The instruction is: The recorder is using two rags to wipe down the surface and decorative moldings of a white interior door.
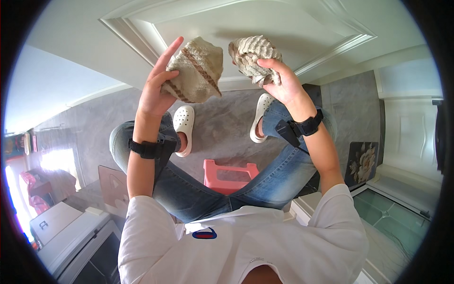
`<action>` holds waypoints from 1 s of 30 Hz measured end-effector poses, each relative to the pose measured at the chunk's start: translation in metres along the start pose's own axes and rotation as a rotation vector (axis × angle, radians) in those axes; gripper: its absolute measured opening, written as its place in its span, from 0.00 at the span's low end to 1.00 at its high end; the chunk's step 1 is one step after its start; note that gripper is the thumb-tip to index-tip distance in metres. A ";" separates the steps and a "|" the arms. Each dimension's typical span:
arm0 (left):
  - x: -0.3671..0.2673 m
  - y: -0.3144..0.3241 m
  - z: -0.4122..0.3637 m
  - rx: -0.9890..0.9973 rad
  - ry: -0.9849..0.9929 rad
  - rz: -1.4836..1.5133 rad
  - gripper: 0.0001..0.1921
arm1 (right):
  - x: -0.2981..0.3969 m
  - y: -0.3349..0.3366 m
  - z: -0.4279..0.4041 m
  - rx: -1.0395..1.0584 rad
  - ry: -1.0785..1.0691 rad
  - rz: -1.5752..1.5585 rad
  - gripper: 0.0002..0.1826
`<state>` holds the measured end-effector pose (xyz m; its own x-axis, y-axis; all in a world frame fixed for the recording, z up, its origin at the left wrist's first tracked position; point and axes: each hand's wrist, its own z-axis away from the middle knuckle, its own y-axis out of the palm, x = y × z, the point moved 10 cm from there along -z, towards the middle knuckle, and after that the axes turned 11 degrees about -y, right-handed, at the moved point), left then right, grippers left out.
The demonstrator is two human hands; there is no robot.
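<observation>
My left hand (156, 88) grips a folded beige cloth (204, 67) with brown stripes, the index finger pointing up and away from it. A second beige cloth (257, 56), bunched and ribbed, is pinched in my right hand (283, 81), the thumb lying across its front. The two cloths are apart, side by side in front of a white panelled door (255, 21). Folds of cloth hide some of the fingertips of both hands. Black straps with small devices circle both wrists.
Below my lap a pink plastic stool (230, 174) stands on the grey floor (220, 124). My white clogs rest on that floor. At right are a dark floral mat (361, 163) and a glass-fronted unit (390, 209). A white cabinet (74, 245) stands at lower left.
</observation>
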<state>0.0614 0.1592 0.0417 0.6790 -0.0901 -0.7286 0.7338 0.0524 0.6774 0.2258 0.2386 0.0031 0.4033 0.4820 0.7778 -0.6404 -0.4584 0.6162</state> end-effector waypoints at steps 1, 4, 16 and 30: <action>0.000 0.001 0.000 0.001 -0.001 -0.001 0.31 | 0.002 0.001 -0.001 0.008 -0.023 -0.032 0.18; 0.010 0.009 0.001 0.046 -0.095 0.012 0.31 | 0.001 0.005 0.005 -0.022 0.016 -0.079 0.18; 0.015 0.012 0.003 0.083 -0.186 -0.129 0.28 | -0.005 0.036 0.009 0.201 0.098 -0.295 0.18; 0.046 0.017 0.004 0.156 -0.382 -0.376 0.23 | -0.006 0.033 0.001 0.124 0.077 -0.157 0.21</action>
<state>0.1050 0.1522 0.0207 0.2934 -0.4294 -0.8541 0.8920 -0.1984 0.4062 0.2028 0.2199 0.0195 0.4376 0.6083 0.6622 -0.4866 -0.4591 0.7433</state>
